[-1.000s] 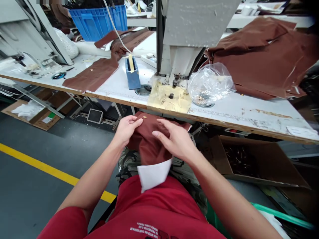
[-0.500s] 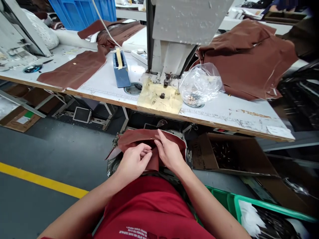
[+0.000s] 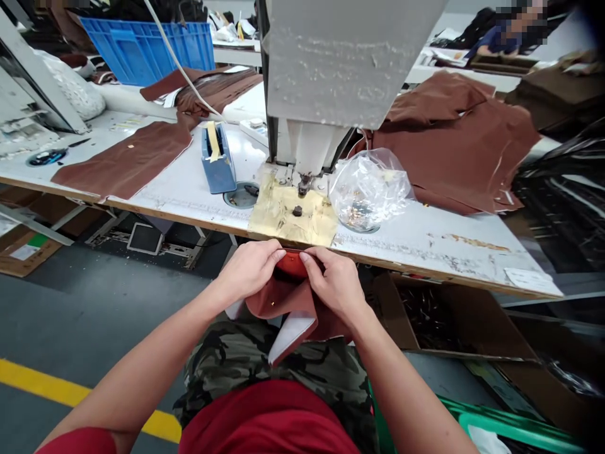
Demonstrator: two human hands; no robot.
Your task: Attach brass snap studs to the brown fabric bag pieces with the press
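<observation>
The held fabric point(image 3: 283, 297) looks matt, the bag point(image 3: 380, 186) glossy clear plastic, the crate point(image 3: 154, 57) ribbed plastic.

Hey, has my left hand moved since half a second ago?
Yes: judged against the front edge of the white worktable, your left hand has moved forward, closer to that edge, holding brown fabric.

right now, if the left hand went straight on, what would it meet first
The left hand would probably meet the right hand first, across the held brown fabric; depth is unclear.
</observation>
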